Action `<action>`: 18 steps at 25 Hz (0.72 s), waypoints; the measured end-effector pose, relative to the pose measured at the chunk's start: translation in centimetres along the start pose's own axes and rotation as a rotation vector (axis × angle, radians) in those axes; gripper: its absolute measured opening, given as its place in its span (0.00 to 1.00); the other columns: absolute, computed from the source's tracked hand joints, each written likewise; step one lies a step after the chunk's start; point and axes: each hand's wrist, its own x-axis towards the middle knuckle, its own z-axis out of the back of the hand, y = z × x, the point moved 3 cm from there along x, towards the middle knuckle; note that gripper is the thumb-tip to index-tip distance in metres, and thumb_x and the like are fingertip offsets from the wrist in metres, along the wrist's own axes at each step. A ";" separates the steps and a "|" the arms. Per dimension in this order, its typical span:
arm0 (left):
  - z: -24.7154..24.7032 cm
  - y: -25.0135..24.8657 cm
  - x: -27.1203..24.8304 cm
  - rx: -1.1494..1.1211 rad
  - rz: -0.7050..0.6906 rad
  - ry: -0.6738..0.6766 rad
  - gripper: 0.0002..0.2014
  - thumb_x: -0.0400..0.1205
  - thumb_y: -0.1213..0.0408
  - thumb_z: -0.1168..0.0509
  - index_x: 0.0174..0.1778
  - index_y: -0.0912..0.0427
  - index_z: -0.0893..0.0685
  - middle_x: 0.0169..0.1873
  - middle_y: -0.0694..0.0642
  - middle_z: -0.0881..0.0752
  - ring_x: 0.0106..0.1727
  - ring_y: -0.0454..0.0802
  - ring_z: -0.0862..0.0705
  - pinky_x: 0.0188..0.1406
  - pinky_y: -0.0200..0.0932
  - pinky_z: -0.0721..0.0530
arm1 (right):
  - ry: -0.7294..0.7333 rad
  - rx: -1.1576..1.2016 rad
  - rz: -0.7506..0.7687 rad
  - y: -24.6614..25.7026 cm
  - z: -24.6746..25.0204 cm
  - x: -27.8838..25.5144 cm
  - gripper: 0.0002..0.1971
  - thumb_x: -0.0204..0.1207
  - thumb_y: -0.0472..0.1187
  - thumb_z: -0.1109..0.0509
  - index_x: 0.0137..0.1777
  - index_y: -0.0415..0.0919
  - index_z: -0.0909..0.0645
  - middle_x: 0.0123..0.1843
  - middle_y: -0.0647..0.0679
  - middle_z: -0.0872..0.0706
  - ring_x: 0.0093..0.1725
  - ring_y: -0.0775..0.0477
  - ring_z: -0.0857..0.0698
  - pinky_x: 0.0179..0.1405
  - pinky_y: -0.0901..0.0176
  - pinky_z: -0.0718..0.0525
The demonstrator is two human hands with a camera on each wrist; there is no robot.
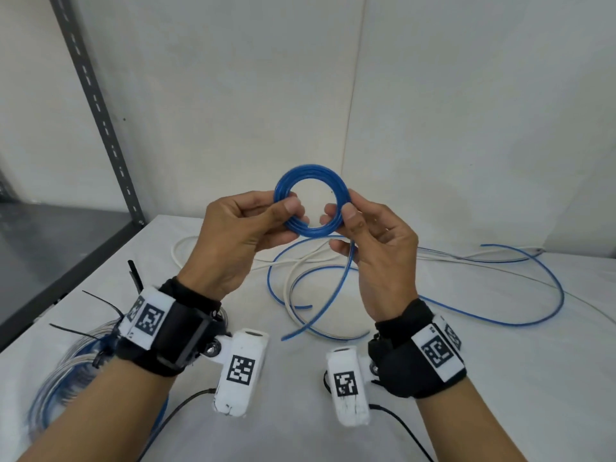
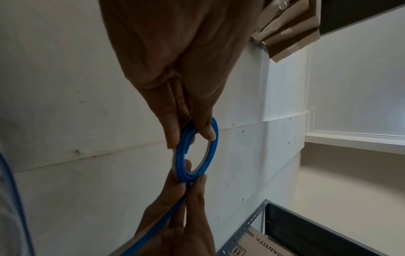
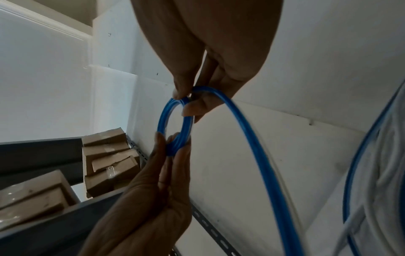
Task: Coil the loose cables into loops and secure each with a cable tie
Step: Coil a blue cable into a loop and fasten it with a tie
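A white tabletop (image 1: 466, 378) stands against a pale wall (image 1: 233, 95) with a vertical seam. At the left rises a grey slotted metal shelf upright (image 1: 96, 105), with a dark shelf board (image 1: 50, 235) beside the tabletop. The right wrist view shows brown cardboard boxes (image 3: 109, 161) stacked on the shelving; the left wrist view shows more cardboard boxes (image 2: 287, 32) and one box printed "QUANTITY" (image 2: 263, 246).
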 end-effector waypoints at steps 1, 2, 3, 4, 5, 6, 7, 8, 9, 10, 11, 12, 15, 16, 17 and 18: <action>-0.3 0.3 -0.1 -0.013 0.018 0.003 0.12 0.73 0.61 0.25 0.49 0.62 0.09 0.42 0.59 0.06 0.47 0.54 0.06 0.43 0.42 0.09 | -0.011 0.005 0.000 -0.1 -0.1 0.0 0.13 0.82 0.34 0.29 0.66 0.37 0.14 0.51 0.40 0.06 0.51 0.42 0.06 0.36 0.60 0.11; -0.6 0.7 -0.3 -0.020 0.034 0.010 0.12 0.73 0.62 0.26 0.50 0.63 0.09 0.43 0.60 0.06 0.47 0.54 0.06 0.44 0.42 0.09 | -0.025 -0.011 0.013 0.0 0.1 0.0 0.14 0.82 0.34 0.28 0.66 0.37 0.14 0.50 0.41 0.06 0.49 0.44 0.06 0.36 0.60 0.12; -1.0 1.1 -0.4 -0.017 0.046 0.019 0.13 0.74 0.62 0.26 0.52 0.63 0.10 0.43 0.61 0.06 0.48 0.55 0.06 0.44 0.43 0.09 | -0.033 -0.046 0.034 0.2 0.4 0.2 0.13 0.82 0.33 0.28 0.66 0.37 0.14 0.49 0.41 0.06 0.47 0.45 0.07 0.34 0.61 0.12; -1.2 1.2 -0.6 0.007 0.041 0.031 0.14 0.74 0.63 0.25 0.54 0.63 0.10 0.44 0.62 0.06 0.48 0.55 0.06 0.44 0.43 0.09 | -0.022 -0.096 0.057 0.4 0.7 0.4 0.12 0.82 0.32 0.28 0.64 0.38 0.13 0.48 0.42 0.06 0.44 0.47 0.07 0.33 0.61 0.13; -1.2 1.2 -0.7 0.059 0.013 0.045 0.14 0.75 0.64 0.25 0.57 0.63 0.10 0.45 0.62 0.06 0.47 0.56 0.06 0.44 0.44 0.09 | 0.016 -0.164 0.081 0.6 0.9 0.6 0.11 0.82 0.32 0.28 0.63 0.40 0.12 0.47 0.43 0.06 0.43 0.48 0.08 0.32 0.61 0.13; -1.1 0.9 -0.7 0.138 -0.033 0.066 0.14 0.77 0.65 0.24 0.58 0.62 0.10 0.44 0.62 0.06 0.46 0.56 0.06 0.45 0.44 0.09 | 0.078 -0.247 0.105 0.9 1.2 0.8 0.11 0.82 0.32 0.28 0.61 0.41 0.12 0.46 0.44 0.06 0.41 0.48 0.08 0.31 0.61 0.14; -0.9 0.6 -0.7 0.237 -0.079 0.099 0.13 0.77 0.65 0.24 0.57 0.62 0.09 0.43 0.61 0.06 0.45 0.56 0.06 0.47 0.45 0.09 | 0.151 -0.338 0.125 1.3 1.5 0.9 0.10 0.82 0.32 0.28 0.60 0.42 0.11 0.45 0.44 0.06 0.40 0.48 0.09 0.31 0.61 0.14; -0.6 0.2 -0.6 0.340 -0.108 0.134 0.12 0.77 0.64 0.23 0.55 0.61 0.08 0.42 0.60 0.05 0.45 0.56 0.06 0.50 0.47 0.08 | 0.218 -0.422 0.135 1.6 1.6 1.0 0.09 0.82 0.33 0.27 0.59 0.42 0.10 0.44 0.45 0.06 0.39 0.48 0.09 0.30 0.62 0.15; -0.4 -0.1 -0.6 0.431 -0.112 0.165 0.11 0.77 0.63 0.22 0.53 0.61 0.07 0.41 0.59 0.05 0.45 0.57 0.06 0.52 0.50 0.08 | 0.271 -0.488 0.136 1.8 1.7 1.0 0.09 0.82 0.33 0.27 0.58 0.42 0.09 0.44 0.45 0.07 0.39 0.47 0.09 0.30 0.64 0.16; -0.2 -0.2 -0.6 0.484 -0.100 0.189 0.11 0.76 0.62 0.21 0.51 0.61 0.07 0.40 0.59 0.06 0.44 0.58 0.06 0.54 0.53 0.08 | 0.308 -0.534 0.135 2.0 1.8 1.1 0.09 0.82 0.34 0.26 0.58 0.43 0.09 0.44 0.45 0.07 0.40 0.47 0.09 0.31 0.65 0.16; 0.0 -0.2 -0.6 0.496 -0.085 0.198 0.11 0.74 0.62 0.21 0.50 0.62 0.06 0.39 0.61 0.06 0.44 0.60 0.06 0.54 0.57 0.08 | 0.332 -0.563 0.134 2.2 1.8 1.1 0.09 0.81 0.34 0.26 0.57 0.44 0.08 0.45 0.46 0.07 0.42 0.47 0.09 0.31 0.65 0.16; 0.1 -0.3 -0.6 0.489 -0.077 0.192 0.12 0.74 0.62 0.20 0.50 0.63 0.06 0.38 0.62 0.06 0.43 0.62 0.06 0.53 0.60 0.08 | 0.341 -0.574 0.138 2.3 1.8 1.1 0.09 0.81 0.35 0.26 0.57 0.45 0.08 0.46 0.47 0.06 0.43 0.47 0.08 0.32 0.64 0.14; 0.5 -1.0 -0.4 0.425 -0.120 0.131 0.11 0.74 0.63 0.21 0.48 0.65 0.07 0.38 0.66 0.07 0.41 0.62 0.07 0.49 0.58 0.07 | 0.252 -0.517 0.181 2.9 2.3 1.3 0.09 0.81 0.36 0.25 0.57 0.47 0.09 0.49 0.50 0.05 0.46 0.48 0.07 0.32 0.60 0.12; 0.8 -1.2 -0.3 0.377 -0.127 0.104 0.11 0.74 0.63 0.21 0.48 0.67 0.07 0.38 0.67 0.07 0.41 0.61 0.07 0.46 0.55 0.07 | 0.202 -0.471 0.182 2.9 2.5 1.4 0.08 0.80 0.36 0.24 0.55 0.45 0.08 0.47 0.48 0.05 0.45 0.47 0.07 0.31 0.60 0.13; 1.0 -1.4 -0.2 0.323 -0.128 0.074 0.12 0.73 0.63 0.22 0.47 0.67 0.08 0.38 0.67 0.08 0.40 0.60 0.07 0.44 0.53 0.07 | 0.159 -0.415 0.168 2.8 2.6 1.4 0.07 0.78 0.35 0.23 0.54 0.43 0.08 0.46 0.45 0.05 0.45 0.45 0.07 0.30 0.60 0.13; 1.1 -1.6 -0.1 0.269 -0.127 0.047 0.12 0.72 0.63 0.22 0.46 0.67 0.08 0.37 0.67 0.07 0.39 0.59 0.07 0.42 0.51 0.08 | 0.135 -0.351 0.139 2.6 2.5 1.4 0.06 0.77 0.34 0.23 0.53 0.40 0.09 0.46 0.43 0.05 0.45 0.43 0.06 0.30 0.60 0.13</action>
